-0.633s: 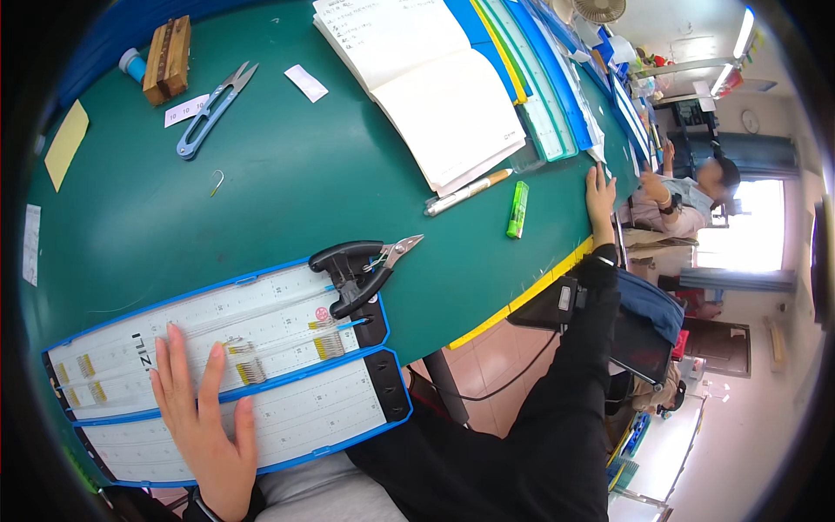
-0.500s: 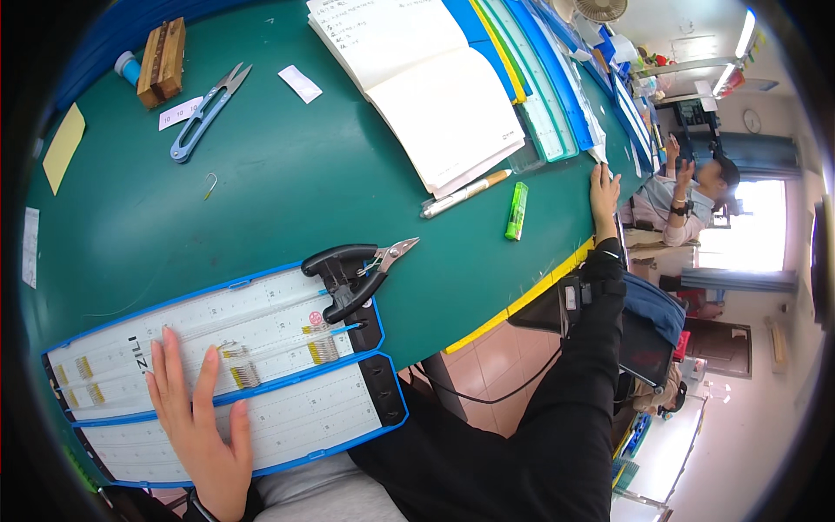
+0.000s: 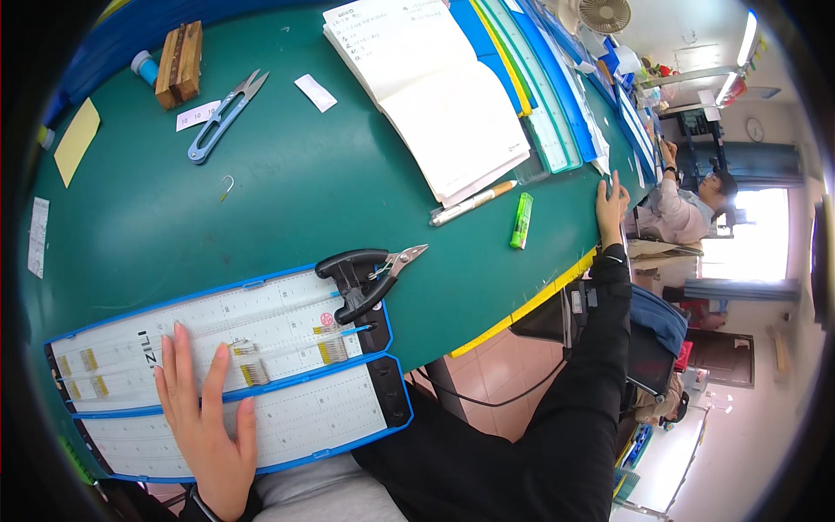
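Note:
My left hand [image 3: 209, 426] lies with fingers spread on an unfolded blue-edged rig case [image 3: 304, 418] with white ruled panels. Small yellowish bundles of wire-like pieces [image 3: 254, 372] are fixed on its upper panel beside my fingers. Black-handled pliers [image 3: 352, 283] rest across the case's right end, jaws pointing right. Farther off, my right hand [image 3: 611, 213] is at the table's right edge, fingers extended and slightly apart, with nothing visible in it. Nearest to it are stacked blue cases [image 3: 578, 113]. A small hook [image 3: 227, 188] lies alone on the green table [image 3: 287, 209].
Thread snips [image 3: 222, 122], a wooden block [image 3: 180, 65], a yellow paper [image 3: 77, 143] and a white slip [image 3: 315, 93] lie at the far left. An open notebook [image 3: 457, 130], a pen [image 3: 474, 204] and a green box [image 3: 521, 221] are toward the right. Another person [image 3: 687, 209] sits beyond.
The view has shifted slightly, so the tabletop things sit a little farther right and lower. My left hand stays on the case; my right hand's fingers have lifted somewhat. The other person's arms have lowered.

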Demonstrator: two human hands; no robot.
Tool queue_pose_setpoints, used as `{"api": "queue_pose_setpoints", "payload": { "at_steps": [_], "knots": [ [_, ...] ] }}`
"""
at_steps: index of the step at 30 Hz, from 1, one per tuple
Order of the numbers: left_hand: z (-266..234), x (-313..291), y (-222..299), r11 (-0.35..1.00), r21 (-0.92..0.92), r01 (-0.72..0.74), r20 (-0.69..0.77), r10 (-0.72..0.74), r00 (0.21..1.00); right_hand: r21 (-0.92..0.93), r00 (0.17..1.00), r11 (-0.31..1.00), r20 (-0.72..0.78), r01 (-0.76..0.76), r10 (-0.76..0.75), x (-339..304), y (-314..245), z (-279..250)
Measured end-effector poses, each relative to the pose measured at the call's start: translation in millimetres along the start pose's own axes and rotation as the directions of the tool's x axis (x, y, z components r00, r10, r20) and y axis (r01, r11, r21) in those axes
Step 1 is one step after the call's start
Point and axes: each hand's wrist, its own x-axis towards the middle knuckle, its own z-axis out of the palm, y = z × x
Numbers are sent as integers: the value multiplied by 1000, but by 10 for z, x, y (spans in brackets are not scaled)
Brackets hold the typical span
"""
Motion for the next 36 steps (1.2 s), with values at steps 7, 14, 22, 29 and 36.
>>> {"api": "queue_pose_setpoints", "payload": {
  "at_steps": [7,14,22,29,36],
  "knots": [
    [44,19,7,1000,11,-26,-42,26,999,132,977,986,174,105,-127,293,402,27],
    [-25,18,2,1000,-11,-15,-11,15,1000,229,969,944,14,236,-245,277,452,-27],
    [4,-10,-48,998,-66,-19,-9,19,1000,-6,989,990,-31,143,-143,481,565,-154],
    [-14,7,-34,995,-92,-37,-7,37,999,199,979,958,-28,205,-204,370,608,-141],
    [-15,5,-37,998,-54,-18,-29,17,999,-8,996,998,-56,67,-68,325,280,-218]
  ]
}}
